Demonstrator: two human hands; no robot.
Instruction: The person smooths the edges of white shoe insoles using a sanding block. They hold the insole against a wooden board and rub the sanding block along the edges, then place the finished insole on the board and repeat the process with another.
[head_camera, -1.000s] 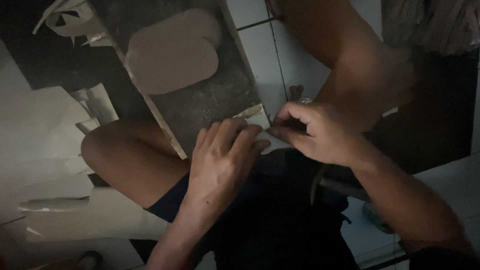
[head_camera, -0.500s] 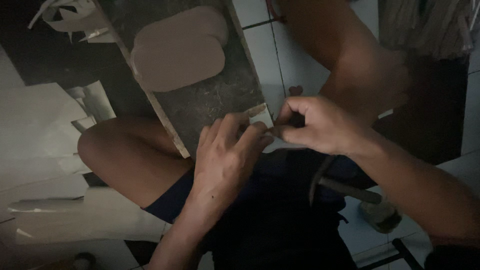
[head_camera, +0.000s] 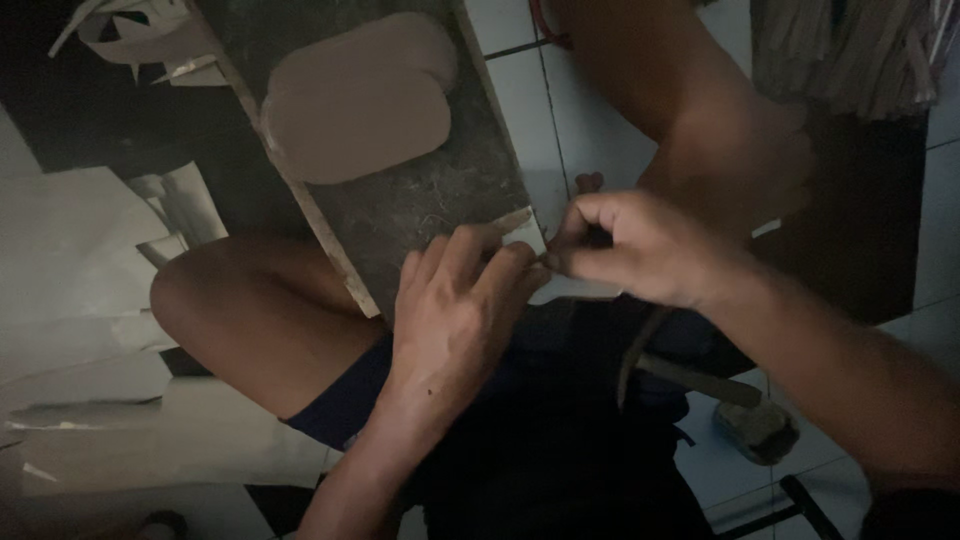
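My left hand (head_camera: 455, 310) and my right hand (head_camera: 640, 245) meet fingertip to fingertip over a small pale piece of material (head_camera: 525, 232) at the near corner of a dark work board (head_camera: 400, 200). Both hands pinch this piece; the light is dim and the piece is mostly hidden under the fingers. Further up the board lie two tan rounded cut-out pieces (head_camera: 360, 95), one overlapping the other. I sit on the floor with my bare knees on either side of the board.
Pale sheets of paper or card (head_camera: 80, 300) are piled on the left. A hammer (head_camera: 740, 410) lies on the white tiled floor by my right leg. Scraps (head_camera: 130, 35) lie at the top left. A bundle of strips (head_camera: 850, 50) is at the top right.
The view has shifted slightly. My hands stayed together at the board's corner, and my right hand has moved a little to the right and up.
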